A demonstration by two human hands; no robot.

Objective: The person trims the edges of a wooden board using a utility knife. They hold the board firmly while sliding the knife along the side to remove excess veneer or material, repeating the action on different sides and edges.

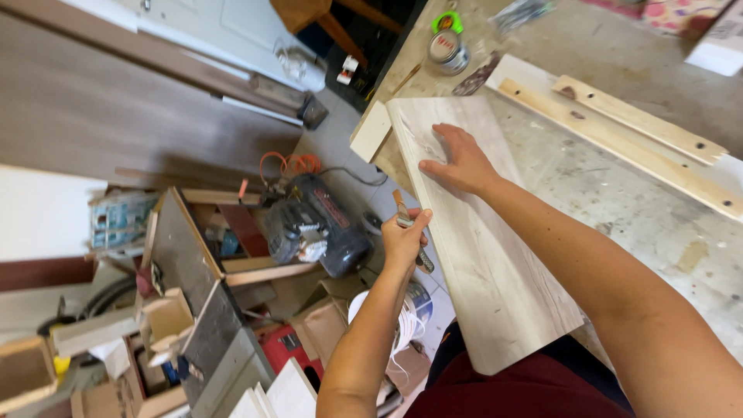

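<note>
Dark red cloth on my lap (534, 391) fills the bottom edge, just under the near end of the pale laminate board (480, 255), which lies along the edge of the workbench (635, 201). Left of the board, my left hand (404, 240) rises on a bent forearm, fingers clamped around a small tool (410, 232) with a wooden handle, pressed against the board's left edge. On the board's far half my right hand (458, 161) lies flat, fingers spread apart, palm down, arm stretched across from the right. Further left of the board, on the floor, sit a dark air compressor (313, 228) with an orange hose, wooden boxes and offcuts. Beyond the board stands a small round tin (447, 53); right of the board two wooden battens (635, 124) lie on the dusty benchtop.
</note>
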